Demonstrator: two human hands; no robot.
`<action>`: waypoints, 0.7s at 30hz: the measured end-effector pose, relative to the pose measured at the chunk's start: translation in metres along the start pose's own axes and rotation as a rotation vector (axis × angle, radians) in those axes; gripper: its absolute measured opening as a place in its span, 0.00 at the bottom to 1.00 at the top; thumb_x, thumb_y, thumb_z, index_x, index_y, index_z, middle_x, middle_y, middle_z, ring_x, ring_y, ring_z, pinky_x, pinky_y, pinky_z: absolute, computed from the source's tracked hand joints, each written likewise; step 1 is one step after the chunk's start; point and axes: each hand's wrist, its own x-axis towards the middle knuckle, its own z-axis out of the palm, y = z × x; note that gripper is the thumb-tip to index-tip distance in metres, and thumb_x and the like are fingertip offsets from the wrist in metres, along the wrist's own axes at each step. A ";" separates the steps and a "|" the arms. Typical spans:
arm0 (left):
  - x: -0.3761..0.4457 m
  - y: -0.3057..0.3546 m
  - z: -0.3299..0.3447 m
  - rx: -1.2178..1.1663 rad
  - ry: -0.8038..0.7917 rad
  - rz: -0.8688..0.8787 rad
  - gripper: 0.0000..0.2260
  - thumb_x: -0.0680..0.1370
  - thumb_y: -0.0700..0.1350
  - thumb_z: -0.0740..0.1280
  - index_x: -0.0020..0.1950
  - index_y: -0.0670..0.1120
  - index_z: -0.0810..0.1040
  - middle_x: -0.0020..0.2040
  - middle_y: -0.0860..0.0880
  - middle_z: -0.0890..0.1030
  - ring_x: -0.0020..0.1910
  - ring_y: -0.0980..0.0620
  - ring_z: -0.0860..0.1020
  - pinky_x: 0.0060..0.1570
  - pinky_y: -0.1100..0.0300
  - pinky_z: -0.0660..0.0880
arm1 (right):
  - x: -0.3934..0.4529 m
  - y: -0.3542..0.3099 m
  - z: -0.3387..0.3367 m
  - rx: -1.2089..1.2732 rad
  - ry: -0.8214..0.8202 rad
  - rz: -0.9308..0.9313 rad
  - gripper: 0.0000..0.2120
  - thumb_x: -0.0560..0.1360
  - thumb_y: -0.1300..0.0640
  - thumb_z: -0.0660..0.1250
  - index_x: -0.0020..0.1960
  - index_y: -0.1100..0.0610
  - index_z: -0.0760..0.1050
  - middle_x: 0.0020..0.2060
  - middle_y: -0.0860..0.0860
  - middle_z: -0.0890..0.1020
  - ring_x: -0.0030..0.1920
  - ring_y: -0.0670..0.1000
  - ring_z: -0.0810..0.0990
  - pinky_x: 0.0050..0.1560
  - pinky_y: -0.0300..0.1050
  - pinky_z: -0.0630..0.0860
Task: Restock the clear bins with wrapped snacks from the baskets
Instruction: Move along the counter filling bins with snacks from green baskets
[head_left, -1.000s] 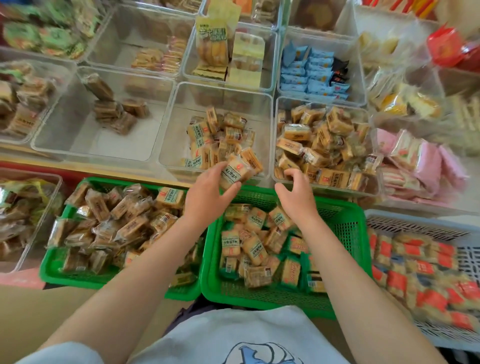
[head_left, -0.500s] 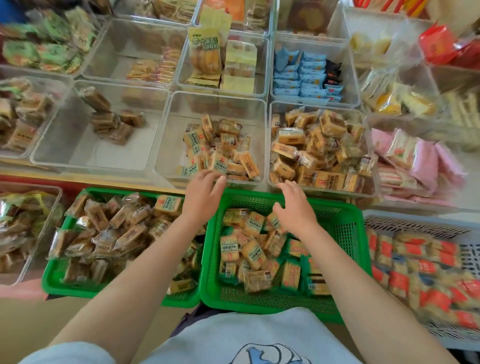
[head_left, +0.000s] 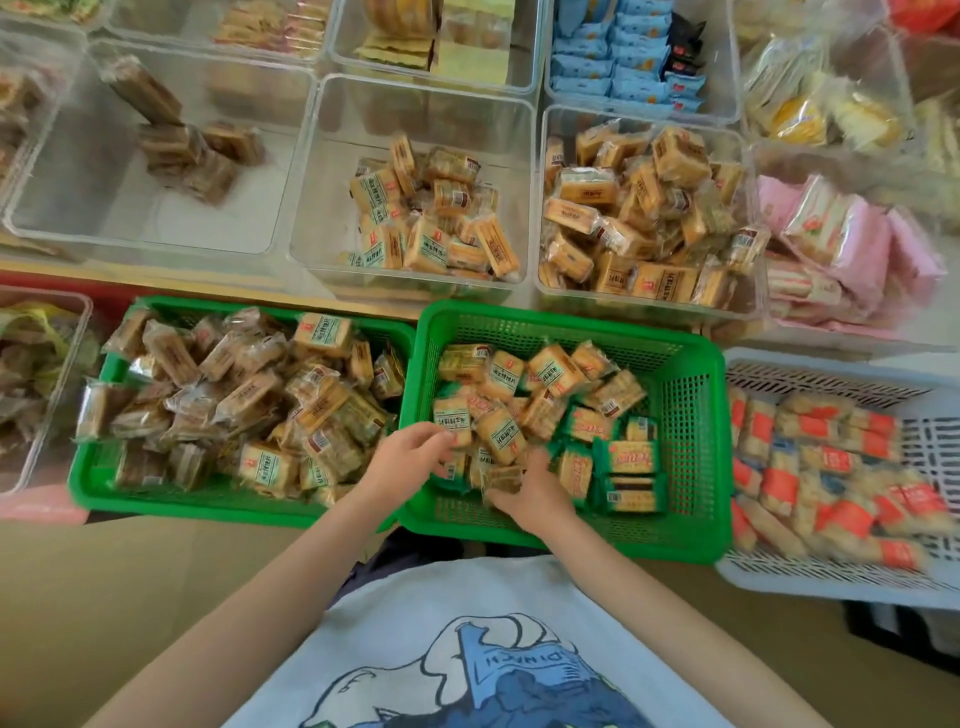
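Your left hand (head_left: 410, 452) curls over a snack pack (head_left: 451, 423) in the middle green basket (head_left: 691, 415) | your right hand (head_left: 535, 493) grips a blurred pack (head_left: 501, 475) beside it | clear bin (head_left: 415, 104) beyond is part filled | left green basket (head_left: 93, 488) is heaped.

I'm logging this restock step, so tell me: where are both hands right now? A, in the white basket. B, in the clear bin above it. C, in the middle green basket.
C: the left hand and right hand both reach among wrapped snacks inside the middle green basket.
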 end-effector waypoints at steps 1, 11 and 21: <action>-0.001 -0.001 0.000 0.009 0.002 -0.003 0.09 0.82 0.51 0.64 0.54 0.50 0.82 0.45 0.52 0.84 0.41 0.53 0.83 0.43 0.58 0.75 | 0.000 -0.002 0.003 -0.037 0.032 0.003 0.49 0.72 0.37 0.73 0.77 0.57 0.49 0.67 0.52 0.75 0.60 0.56 0.79 0.52 0.49 0.78; -0.006 0.022 0.005 0.049 -0.069 0.035 0.07 0.81 0.48 0.63 0.52 0.51 0.81 0.45 0.46 0.85 0.47 0.43 0.82 0.53 0.47 0.78 | -0.016 0.005 -0.025 0.359 -0.075 0.015 0.25 0.76 0.47 0.70 0.67 0.54 0.65 0.56 0.50 0.76 0.53 0.51 0.78 0.46 0.45 0.77; -0.006 0.080 0.010 -0.267 -0.186 0.082 0.12 0.79 0.54 0.68 0.60 0.50 0.80 0.53 0.51 0.85 0.52 0.50 0.83 0.55 0.52 0.81 | -0.065 -0.061 -0.111 1.187 -0.105 -0.222 0.20 0.85 0.52 0.51 0.59 0.60 0.79 0.46 0.59 0.86 0.43 0.56 0.86 0.46 0.51 0.82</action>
